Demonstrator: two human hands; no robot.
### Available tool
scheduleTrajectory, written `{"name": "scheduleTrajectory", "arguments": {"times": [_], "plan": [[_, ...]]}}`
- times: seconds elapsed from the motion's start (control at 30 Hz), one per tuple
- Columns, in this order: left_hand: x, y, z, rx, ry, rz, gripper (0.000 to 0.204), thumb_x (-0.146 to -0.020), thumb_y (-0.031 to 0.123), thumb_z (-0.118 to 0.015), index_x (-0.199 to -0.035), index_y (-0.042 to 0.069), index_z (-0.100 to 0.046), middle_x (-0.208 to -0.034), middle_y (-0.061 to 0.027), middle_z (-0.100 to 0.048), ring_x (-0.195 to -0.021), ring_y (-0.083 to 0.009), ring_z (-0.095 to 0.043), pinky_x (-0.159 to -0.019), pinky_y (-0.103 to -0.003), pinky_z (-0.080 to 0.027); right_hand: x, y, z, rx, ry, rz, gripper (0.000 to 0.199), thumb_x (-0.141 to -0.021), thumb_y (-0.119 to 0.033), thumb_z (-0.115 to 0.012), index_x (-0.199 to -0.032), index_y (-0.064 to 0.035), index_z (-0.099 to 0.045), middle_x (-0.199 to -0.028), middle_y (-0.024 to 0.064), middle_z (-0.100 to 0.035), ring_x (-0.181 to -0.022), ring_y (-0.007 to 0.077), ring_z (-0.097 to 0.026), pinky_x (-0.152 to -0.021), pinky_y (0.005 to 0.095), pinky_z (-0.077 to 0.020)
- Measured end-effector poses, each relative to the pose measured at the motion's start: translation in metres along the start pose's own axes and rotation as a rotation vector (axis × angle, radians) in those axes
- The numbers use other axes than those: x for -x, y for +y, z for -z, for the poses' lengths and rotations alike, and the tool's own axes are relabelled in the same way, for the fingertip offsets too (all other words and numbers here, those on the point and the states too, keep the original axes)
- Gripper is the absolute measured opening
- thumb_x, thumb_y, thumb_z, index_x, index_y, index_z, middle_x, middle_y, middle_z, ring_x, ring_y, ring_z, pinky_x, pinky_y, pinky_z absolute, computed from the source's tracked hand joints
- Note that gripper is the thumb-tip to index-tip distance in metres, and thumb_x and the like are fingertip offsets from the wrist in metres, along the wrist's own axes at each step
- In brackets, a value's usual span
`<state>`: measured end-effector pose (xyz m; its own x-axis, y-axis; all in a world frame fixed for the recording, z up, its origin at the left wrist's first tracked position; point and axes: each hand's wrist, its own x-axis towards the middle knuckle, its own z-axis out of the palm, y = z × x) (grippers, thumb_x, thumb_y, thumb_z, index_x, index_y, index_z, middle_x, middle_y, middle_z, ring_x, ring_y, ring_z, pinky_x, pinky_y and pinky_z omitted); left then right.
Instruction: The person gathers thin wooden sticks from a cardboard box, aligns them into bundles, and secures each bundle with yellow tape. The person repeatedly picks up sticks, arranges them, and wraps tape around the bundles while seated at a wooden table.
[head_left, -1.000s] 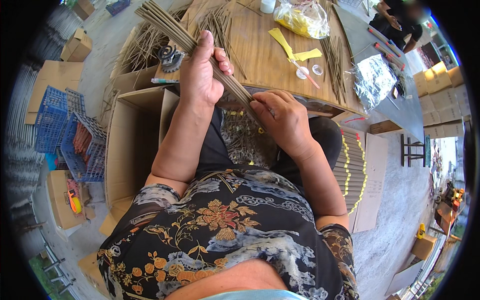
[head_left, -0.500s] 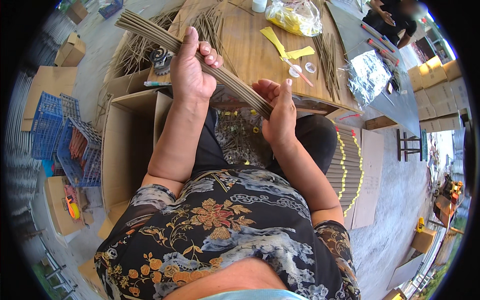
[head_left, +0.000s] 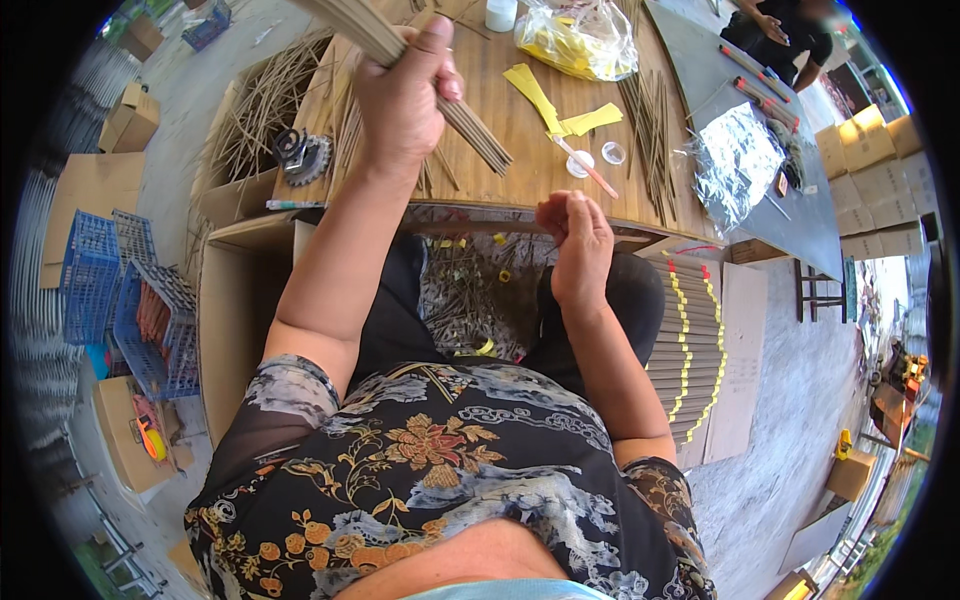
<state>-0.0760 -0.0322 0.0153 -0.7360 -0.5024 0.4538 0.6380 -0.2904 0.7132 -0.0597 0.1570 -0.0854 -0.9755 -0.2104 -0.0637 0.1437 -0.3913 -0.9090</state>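
My left hand (head_left: 400, 105) is raised over the wooden table (head_left: 520, 160) and grips a thick bundle of thin brown sticks (head_left: 470, 125) that slants from upper left down to the right. My right hand (head_left: 575, 245) hangs lower, near the table's front edge, just below the bundle's end and apart from it. Its fingers are loosely curled, and I cannot make out anything in them. Yellow paper strips (head_left: 545, 100), a thin red-tipped stick (head_left: 590, 170) and two small clear lids (head_left: 600, 158) lie just beyond the right hand.
Loose sticks (head_left: 655, 125) and a clear bag of yellow pieces (head_left: 580, 35) lie on the table, with crumpled foil (head_left: 735, 165) to the right. Finished bundles with yellow bands (head_left: 690, 350) are stacked at my right. An open cardboard box (head_left: 235, 320) and blue crates (head_left: 115, 300) stand left. Another person (head_left: 780, 30) works far right.
My left hand has lifted the stick bundle up and away over the table. My right hand has let go of the bundle's lower end and now hangs apart from it.
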Motion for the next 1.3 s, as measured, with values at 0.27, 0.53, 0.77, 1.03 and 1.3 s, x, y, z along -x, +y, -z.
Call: {"name": "scheduleTrajectory", "arguments": {"times": [0.27,0.53,0.77,1.03,1.3], "plan": [[0.006,-0.083,0.010,-0.334,-0.044,0.131,0.022,-0.079,0.018,-0.065,-0.068,0.007,-0.048,-0.055,0.0006,-0.046,-0.045,-0.0070,-0.044,-0.041,-0.019,-0.036,-0.012,0.011,0.010,0.063,-0.006,-0.063,0.023,-0.090,-0.020,-0.046,-0.084,-0.0008,-0.056,-0.069,0.0052,-0.057,-0.066,0.0123,-0.056,-0.066,0.0244,-0.0454],[0.014,-0.064,-0.009,-0.169,-0.022,0.285,0.023,-0.080,0.017,-0.063,-0.068,0.007,-0.046,-0.054,-0.0004,-0.043,-0.043,-0.0088,-0.041,-0.040,-0.021,-0.036,-0.035,-0.011,-0.024,0.880,-0.252,0.470,0.048,-0.068,-0.014,-0.065,-0.110,-0.0009,-0.047,-0.103,0.0167,-0.053,-0.096,0.0300,-0.051,-0.083,0.0350,-0.0413],[0.042,-0.015,-0.019,0.081,0.033,0.540,0.020,-0.080,0.016,-0.063,-0.069,0.009,-0.047,-0.054,-0.0010,-0.045,-0.041,-0.0113,-0.042,-0.040,-0.024,-0.036,-0.013,-0.020,-0.049,0.573,-0.601,0.035,0.018,-0.079,-0.017,-0.058,-0.078,-0.0019,-0.049,-0.054,-0.0002,-0.049,-0.043,0.0070,-0.046,-0.039,0.0215,-0.0352],[0.014,0.020,0.015,0.383,-0.120,0.637,0.028,-0.085,0.032,-0.055,-0.071,0.009,-0.045,-0.056,0.0024,-0.042,-0.043,-0.0053,-0.038,-0.042,-0.019,-0.033,0.034,-0.045,-0.046,0.034,-0.791,-0.746,0.017,-0.081,-0.015,-0.059,-0.074,-0.0079,-0.046,-0.048,-0.0033,-0.037,-0.035,0.0059,-0.035,-0.032,0.0198,-0.0291],[0.021,0.027,0.005,0.402,-0.140,0.610,0.026,-0.084,0.030,-0.056,-0.072,0.009,-0.046,-0.055,0.0022,-0.043,-0.043,-0.0064,-0.040,-0.042,-0.020,-0.034,0.047,-0.054,-0.044,0.137,-0.777,-0.640,0.018,-0.081,-0.016,-0.059,-0.074,-0.0047,-0.047,-0.051,-0.0012,-0.041,-0.037,0.0084,-0.038,-0.035,0.0236,-0.0331]]}}
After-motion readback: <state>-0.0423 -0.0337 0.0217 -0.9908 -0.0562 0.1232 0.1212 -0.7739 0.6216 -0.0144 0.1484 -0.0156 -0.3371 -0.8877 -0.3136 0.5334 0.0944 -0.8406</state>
